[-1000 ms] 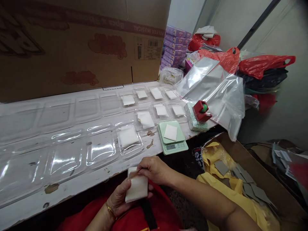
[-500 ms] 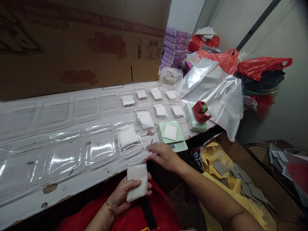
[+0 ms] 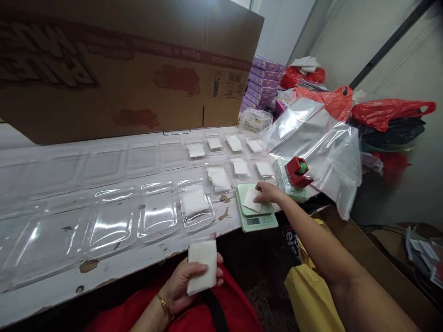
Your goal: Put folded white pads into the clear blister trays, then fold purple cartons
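"one stack of white squares (image 3: 202, 251) sits snug in the left hand (image 3: 182, 285), low down over the red cloth (image 3: 235, 302) at our lap, and we see the thumb pressed across its face with the fingers curled round behind!"

"firm hold there, we'd say, with the gold bracelet (image 3: 162, 300) showing at the wrist. now over to the right hand (image 3: 266, 192): it's reaching out across the scale (image 3: 266, 224)."

"and what has it got?"

"fingertips down on the white square (image 3: 249, 199) that lies flat, turned a little askew, on the pale green weighing plate. the fingers are bent and nearly together, but we can't tell whether they pinch anything or merely rest there."

"any number for us on the display (image 3: 253, 221)?"

"lit up, yes, though the figures are too small for us to read. behind the scale, look: two rows of see-through trays (image 3: 199, 226), and the eight at the right-hand end each carry white pads (image 3: 194, 200), four to a row!"

"more trays run off to our left along the table (image 3: 133, 256), whose front edge is chipped."

"just right of the scale we've got the red tape dispenser (image 3: 297, 173), green roll inside, perched on a pale green packet (image 3: 284, 180). beyond it, glossy plastic sheets (image 3: 318, 138) spill over the table's corner."

"and at the back, our big cardboard box (image 3: 138, 92) stands beside a stack of purple boxes (image 3: 263, 85)."
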Available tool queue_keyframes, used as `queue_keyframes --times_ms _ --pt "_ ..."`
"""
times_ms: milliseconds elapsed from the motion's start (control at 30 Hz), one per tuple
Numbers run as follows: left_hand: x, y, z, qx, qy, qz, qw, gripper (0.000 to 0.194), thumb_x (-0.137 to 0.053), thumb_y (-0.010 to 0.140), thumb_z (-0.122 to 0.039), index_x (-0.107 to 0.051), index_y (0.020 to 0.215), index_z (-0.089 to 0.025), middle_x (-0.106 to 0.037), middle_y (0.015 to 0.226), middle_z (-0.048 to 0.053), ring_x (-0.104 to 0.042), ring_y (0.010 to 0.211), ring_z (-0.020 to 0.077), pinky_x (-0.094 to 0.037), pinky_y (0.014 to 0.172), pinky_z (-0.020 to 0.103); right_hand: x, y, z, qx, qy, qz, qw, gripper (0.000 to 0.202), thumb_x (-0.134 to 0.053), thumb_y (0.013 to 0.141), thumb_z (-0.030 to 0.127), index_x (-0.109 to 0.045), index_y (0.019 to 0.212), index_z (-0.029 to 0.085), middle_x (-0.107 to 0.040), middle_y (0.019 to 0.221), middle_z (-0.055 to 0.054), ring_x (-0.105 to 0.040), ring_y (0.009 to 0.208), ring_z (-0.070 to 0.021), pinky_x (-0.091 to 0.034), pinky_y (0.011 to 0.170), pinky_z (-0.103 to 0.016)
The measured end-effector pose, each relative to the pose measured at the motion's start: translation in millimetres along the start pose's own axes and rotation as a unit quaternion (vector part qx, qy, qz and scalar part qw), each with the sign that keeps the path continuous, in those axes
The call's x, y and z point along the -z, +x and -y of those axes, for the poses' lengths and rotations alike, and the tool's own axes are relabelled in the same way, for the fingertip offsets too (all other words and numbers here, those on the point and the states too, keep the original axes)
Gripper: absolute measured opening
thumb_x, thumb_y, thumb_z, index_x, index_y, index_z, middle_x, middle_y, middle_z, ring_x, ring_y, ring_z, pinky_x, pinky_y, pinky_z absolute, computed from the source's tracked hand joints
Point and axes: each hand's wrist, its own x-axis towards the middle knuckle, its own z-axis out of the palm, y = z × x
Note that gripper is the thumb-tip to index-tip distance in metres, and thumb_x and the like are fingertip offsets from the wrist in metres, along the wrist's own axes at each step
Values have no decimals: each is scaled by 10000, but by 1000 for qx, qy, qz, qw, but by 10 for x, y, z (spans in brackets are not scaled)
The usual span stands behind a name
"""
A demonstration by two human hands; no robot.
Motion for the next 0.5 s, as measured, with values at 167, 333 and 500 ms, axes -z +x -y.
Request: queue_keyframes --times_ms 167,333,500 --pt "32 -22 -20 -8 -17 9 1000 280 -457 732 -49 -637 944 -75 -632 949 134 -614 809 247 -429 822 471 -43 -178 17 22 29 -26 999 255 -692 542 271 -517 708 187 -541 744 12 -495 690 -142 -336 569 -225" --pt "112 -81 -23 -30 -21 27 999 287 -439 702 -59 -642 903 -36 -647 831 161 -620 766 250 -444 755 446 -93 -388 261 91 146 -39 984 95 -511 673 226 -423 686 192 -487 693 24 -475 683 -126 -363 601 -228" --pt "195 -166 -229 -52 2 52 997 331 -463 652 -120 -643 915 -30 -649 747 153 -620 695 237 -447 662 367 -32 133 1128 169 313 51 933 152 -564 627 212 -426 686 185 -477 689 29 -457 648 -112 -364 577 -222"
